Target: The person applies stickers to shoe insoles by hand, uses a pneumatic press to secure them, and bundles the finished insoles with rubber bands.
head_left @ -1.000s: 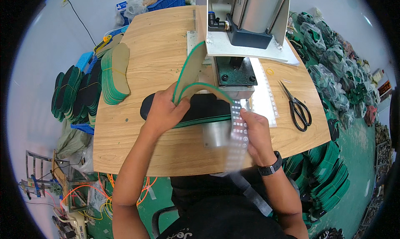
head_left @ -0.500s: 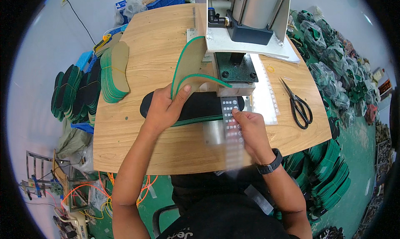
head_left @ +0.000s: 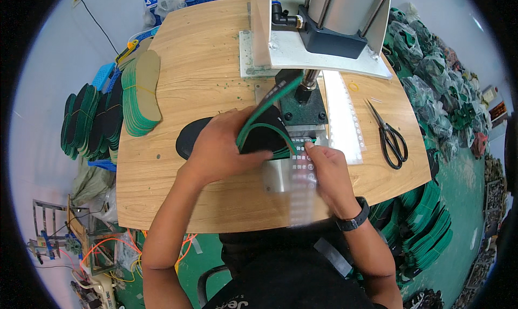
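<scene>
My left hand [head_left: 224, 144] grips a bent green-edged insole [head_left: 268, 110], curled up over a stack of black insoles [head_left: 190, 137] on the wooden table [head_left: 205, 71]. My right hand [head_left: 326, 171] pinches a clear strip of small stickers [head_left: 302, 185] that runs down toward me, its fingertips right at the insole's edge. Both hands work just in front of the press machine [head_left: 318, 31], whose dark base block [head_left: 305, 107] sits directly behind the insole.
A stack of green insoles [head_left: 141, 93] lies at the table's left. Black scissors [head_left: 391, 134] and another clear strip sheet [head_left: 345, 117] lie right of the press. Piles of dark green insoles [head_left: 89, 120] and bagged bundles [head_left: 431, 66] crowd the floor on both sides.
My left hand has curled the green-edged insole further over toward the right. My right hand and the sticker strip have moved left, up to the insole's edge.
</scene>
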A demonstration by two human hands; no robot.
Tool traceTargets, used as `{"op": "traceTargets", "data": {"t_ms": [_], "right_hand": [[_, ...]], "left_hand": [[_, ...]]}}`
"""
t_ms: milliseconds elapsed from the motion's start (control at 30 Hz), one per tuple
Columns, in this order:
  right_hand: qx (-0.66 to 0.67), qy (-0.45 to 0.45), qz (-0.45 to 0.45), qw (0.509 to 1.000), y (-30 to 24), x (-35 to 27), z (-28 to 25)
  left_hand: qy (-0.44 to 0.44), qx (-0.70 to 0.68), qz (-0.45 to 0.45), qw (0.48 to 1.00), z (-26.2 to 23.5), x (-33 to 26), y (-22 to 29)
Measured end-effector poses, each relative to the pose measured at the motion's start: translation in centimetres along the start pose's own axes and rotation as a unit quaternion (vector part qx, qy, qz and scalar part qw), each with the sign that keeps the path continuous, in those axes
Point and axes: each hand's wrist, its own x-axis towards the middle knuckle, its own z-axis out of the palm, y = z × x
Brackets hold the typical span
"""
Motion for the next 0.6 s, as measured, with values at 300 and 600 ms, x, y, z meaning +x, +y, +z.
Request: {"op": "traceTargets", "data": {"t_ms": [300,600], "right_hand": [[-0.019,-0.012,-0.03,0.999,-0.4,-0.5,-0.9],[0.105,0.047,-0.02,0.993,-1.5,-1.3,-0.9]], "left_hand": [[-0.077,0.012,-0.094,0.993,-0.7,0.2,0.7],[-0.01,-0.057,-0.131,0.99,-0.8,-0.2,0.5]]}}
